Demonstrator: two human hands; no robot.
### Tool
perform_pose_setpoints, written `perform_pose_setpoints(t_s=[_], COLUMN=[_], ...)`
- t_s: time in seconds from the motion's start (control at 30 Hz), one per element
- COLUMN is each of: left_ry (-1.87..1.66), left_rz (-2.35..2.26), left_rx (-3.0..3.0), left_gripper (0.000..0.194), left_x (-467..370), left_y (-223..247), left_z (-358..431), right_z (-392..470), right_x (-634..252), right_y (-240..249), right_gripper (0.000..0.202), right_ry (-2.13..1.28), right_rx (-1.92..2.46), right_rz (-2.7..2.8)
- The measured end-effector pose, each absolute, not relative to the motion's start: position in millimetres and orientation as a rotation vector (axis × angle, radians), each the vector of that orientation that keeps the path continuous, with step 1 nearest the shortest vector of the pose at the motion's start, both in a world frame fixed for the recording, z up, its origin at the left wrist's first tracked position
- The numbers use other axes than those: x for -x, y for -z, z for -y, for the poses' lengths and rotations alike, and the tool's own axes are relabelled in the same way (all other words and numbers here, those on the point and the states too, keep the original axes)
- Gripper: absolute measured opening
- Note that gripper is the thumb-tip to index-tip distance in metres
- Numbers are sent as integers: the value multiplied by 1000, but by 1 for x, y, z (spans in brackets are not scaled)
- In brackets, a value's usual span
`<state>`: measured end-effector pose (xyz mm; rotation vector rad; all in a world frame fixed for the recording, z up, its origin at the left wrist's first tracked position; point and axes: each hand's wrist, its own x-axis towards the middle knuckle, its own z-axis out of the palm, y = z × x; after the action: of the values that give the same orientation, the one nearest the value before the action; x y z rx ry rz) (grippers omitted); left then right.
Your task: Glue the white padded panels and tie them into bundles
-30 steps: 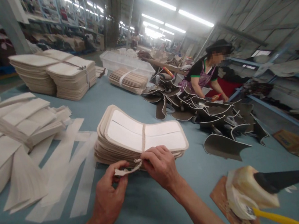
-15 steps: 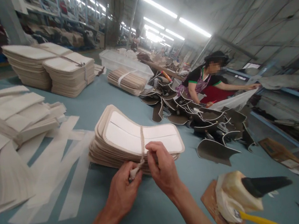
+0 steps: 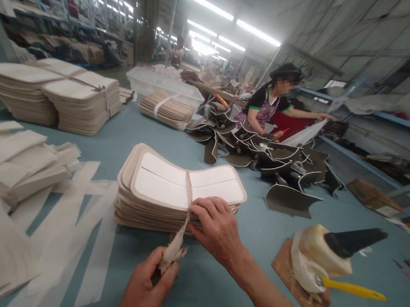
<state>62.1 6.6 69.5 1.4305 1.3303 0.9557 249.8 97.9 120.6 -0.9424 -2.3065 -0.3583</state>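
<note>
A stack of beige pieces with white panels (image 3: pixel 160 187) lies on the blue-green table, a cloth tie (image 3: pixel 189 183) running round its middle. In front of the stack, my left hand (image 3: pixel 147 283) is closed on the loose end of the tie, which stretches up to the stack's front edge. My right hand (image 3: pixel 215 223) presses against that front edge where the tie crosses, fingertips on the top panel and thumb below. Whether it also pinches the tie cannot be made out.
White strips (image 3: pixel 86 231) and a tied bundle lie left. Bound stacks (image 3: pixel 83 102) and a clear bin (image 3: pixel 165 85) stand behind. Dark curved pieces (image 3: pixel 291 200), a glue bottle (image 3: pixel 320 251) and a yellow brush (image 3: pixel 354 289) are right. A person (image 3: pixel 270 106) works beyond.
My left hand has pulled down and left, away from the stack, drawing the tie's end out. My right hand has flattened against the stack's edge. The whole view has shifted slightly.
</note>
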Motion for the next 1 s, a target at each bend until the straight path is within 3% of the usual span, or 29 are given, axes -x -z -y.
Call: perform_pose_setpoints(t_s=[0.17,0.37,0.67,0.83,1.0], left_ry=[-1035,-1157,-1357,-1324,-1066], left_rz=[-1265,-1235,-1351,-1187,-953], left_rx=[-1555,-1658,-1736,-1924,-2075], left_gripper=[40,39,25,39,50], left_x=[-54,-53,-48,-51,-55], left_y=[-68,-80,-87,-107,-131], left_z=[3,-1,-28,-48,-61], right_z=[-100,-102,-96,-75,-66], right_x=[-241,-231,-233,-224,-230], right_y=[-118,-120,-127,-132,-137], right_gripper=[14,22,24,27,33], right_ry=[387,472,-33,207,369], right_rx=[988,935,887,796,849], right_rz=[2252,2198,1950,2136,2102])
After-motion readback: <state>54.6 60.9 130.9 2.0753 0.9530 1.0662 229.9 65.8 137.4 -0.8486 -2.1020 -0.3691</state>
